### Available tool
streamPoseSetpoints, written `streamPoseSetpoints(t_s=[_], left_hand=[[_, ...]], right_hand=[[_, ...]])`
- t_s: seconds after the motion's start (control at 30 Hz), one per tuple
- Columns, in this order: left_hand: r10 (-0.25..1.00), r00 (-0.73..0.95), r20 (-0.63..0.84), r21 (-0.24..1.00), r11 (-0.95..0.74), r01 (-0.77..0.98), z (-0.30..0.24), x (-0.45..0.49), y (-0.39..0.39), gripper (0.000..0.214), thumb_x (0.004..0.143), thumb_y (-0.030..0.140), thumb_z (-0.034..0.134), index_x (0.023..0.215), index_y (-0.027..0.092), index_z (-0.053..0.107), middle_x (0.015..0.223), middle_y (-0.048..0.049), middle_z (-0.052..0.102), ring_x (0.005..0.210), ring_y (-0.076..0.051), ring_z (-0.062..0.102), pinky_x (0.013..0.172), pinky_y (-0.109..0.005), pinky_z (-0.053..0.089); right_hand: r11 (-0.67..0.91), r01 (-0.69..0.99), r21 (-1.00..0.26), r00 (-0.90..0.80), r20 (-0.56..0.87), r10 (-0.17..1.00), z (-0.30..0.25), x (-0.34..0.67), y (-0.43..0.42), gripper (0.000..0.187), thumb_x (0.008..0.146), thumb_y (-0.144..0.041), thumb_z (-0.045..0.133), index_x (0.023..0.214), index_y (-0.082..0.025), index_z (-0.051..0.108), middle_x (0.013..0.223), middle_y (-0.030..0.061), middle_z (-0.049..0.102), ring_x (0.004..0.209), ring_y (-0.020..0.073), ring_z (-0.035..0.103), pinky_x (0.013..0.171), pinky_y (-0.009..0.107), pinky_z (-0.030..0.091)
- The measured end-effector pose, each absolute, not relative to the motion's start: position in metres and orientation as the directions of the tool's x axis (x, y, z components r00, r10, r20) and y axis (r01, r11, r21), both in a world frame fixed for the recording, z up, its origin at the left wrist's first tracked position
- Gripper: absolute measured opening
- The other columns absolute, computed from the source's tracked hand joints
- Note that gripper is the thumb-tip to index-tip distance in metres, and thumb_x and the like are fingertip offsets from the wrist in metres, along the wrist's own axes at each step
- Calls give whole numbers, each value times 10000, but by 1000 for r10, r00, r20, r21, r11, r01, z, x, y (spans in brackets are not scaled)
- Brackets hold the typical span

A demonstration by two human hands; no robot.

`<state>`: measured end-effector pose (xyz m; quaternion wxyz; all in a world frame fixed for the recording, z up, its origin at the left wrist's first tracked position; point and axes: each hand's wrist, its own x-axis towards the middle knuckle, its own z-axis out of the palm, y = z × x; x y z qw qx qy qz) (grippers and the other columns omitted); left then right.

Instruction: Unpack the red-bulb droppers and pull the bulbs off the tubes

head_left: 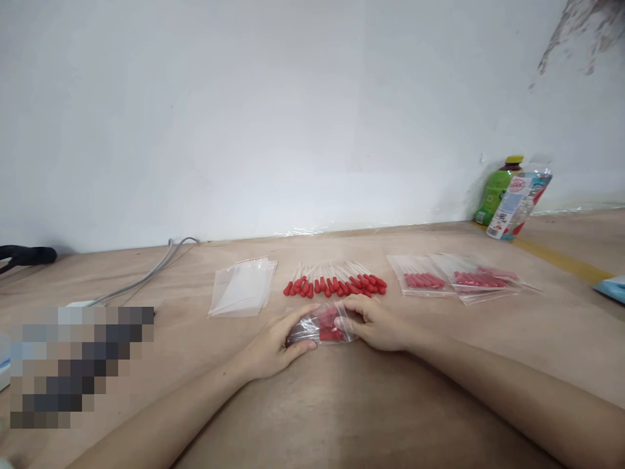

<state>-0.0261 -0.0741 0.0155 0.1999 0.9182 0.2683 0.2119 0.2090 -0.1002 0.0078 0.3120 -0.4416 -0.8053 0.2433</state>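
Note:
Between my two hands, close above the wooden table (336, 404), is a clear plastic bag (323, 320) with several red-bulbed droppers inside. My left hand (280, 345) grips its left end, thumb at the near side and fingers along the far side. At the other end, my right hand (374, 324) pinches the bag, its thumb on the plastic. Just beyond the hands lies a row of loose droppers (336, 284), their red bulbs towards me and thin pale stems pointing to the wall.
Flat clear bags (244, 286) lie at the left. Filled bags (422, 280) overlap at the right. A green bottle (493, 192) and a clear printed package (520, 205) stand by the wall (312, 117). A grey cable (146, 277) runs across the left side, near a blurred-out area.

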Motion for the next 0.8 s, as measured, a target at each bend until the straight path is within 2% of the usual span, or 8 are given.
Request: streamPoseSetpoints(t_s=[0.13,0.23,0.37,0.53,0.8], left_hand=[[594,758,270,472,-768,433,15,-27,-74,518,832,325,521,1304,223,336,1264,-74,498,1113,-199,501,912,-339,437],[586,759,283,466,-776,426,14,-27,-74,512,833,320,518,1302,223,339,1285,-78,479,1143,-205,477,942,-356,412],[579,765,281,470,-778,417,13,-26,-73,519,832,309,518,1308,222,329,1288,-74,476,1152,-201,470,963,-357,395],[608,752,256,487,-753,443,14,-26,-74,516,833,319,515,1306,214,337,1283,-79,481,1142,-206,478,954,-364,403],[620,753,221,501,-734,458,19,-24,-76,491,841,321,500,1300,226,352,1248,-76,511,1096,-204,510,926,-362,424]], right_hand=[[506,547,-667,-367,352,861,6,210,-100,222,751,-368,591,880,-187,596,875,24,607,806,158,523,738,296,395],[577,551,-602,-391,425,816,6,210,-101,195,771,-288,573,949,-214,597,960,36,596,902,172,506,821,335,363],[549,625,-554,-414,361,836,9,207,-100,226,807,-280,519,1018,-237,589,954,40,589,896,175,494,806,349,357],[513,721,-466,-395,332,857,8,203,-99,127,793,-223,497,878,-192,586,856,41,568,810,167,470,732,323,363],[561,678,-475,-438,352,828,8,204,-100,152,790,-195,483,902,-204,587,845,32,588,812,167,496,735,322,377]])
